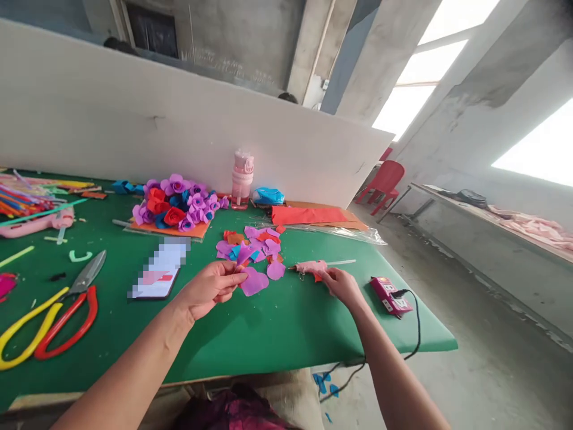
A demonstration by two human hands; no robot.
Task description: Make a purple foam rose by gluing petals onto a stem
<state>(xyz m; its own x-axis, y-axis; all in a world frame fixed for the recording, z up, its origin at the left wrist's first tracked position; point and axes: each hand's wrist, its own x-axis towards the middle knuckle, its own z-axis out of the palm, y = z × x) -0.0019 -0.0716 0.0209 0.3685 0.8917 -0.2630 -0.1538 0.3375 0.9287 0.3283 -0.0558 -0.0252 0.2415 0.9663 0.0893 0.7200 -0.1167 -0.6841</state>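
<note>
Head view: loose petals (257,243) between left hand (213,286) and bottle (242,182); phone (157,278) nearby.

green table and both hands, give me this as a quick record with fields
view: head camera
left hand: pinching purple petals
right hand: holding pink glue gun, nozzle pointing toward left hand
surface: green table
between hands, farther back: loose petals, mostly purple, some red and blue
made flowers: purple, red and blue, bunched on an orange sheet
left side: phone, scissors
right side: power strip with a plug in it
</note>
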